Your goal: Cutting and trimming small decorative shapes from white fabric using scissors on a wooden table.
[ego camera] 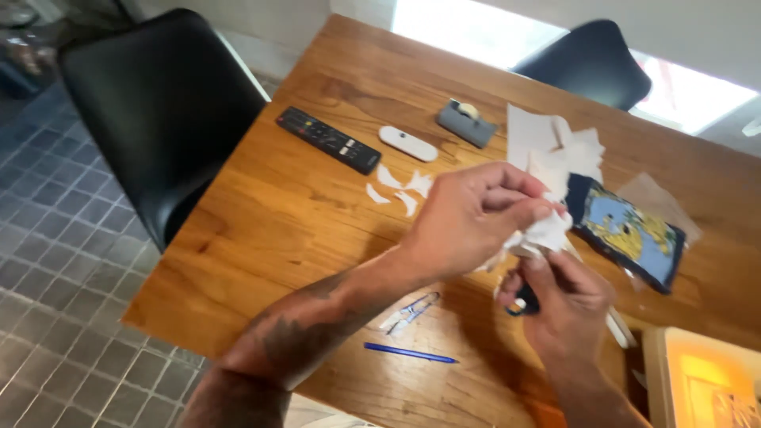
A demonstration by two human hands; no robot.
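My left hand (468, 218) pinches a crumpled piece of white paper (543, 236) above the wooden table (293, 214). Just below it, my right hand (567, 305) grips the lower part of the same paper, and a dark handle, possibly scissors (523, 305), shows under its fingers. A dark flat item with a blue and yellow picture (630, 234) lies right behind the hands. More white paper sheets (547, 143) lie beyond it.
A black remote (327, 140), a white oblong remote (407, 143) and a grey tape dispenser (466, 122) lie farther back. Small paper scraps (400, 190) sit mid-table. A blue pen (410, 353) and a small packet (408, 313) lie near the front edge. Black chairs (158, 103) flank the table.
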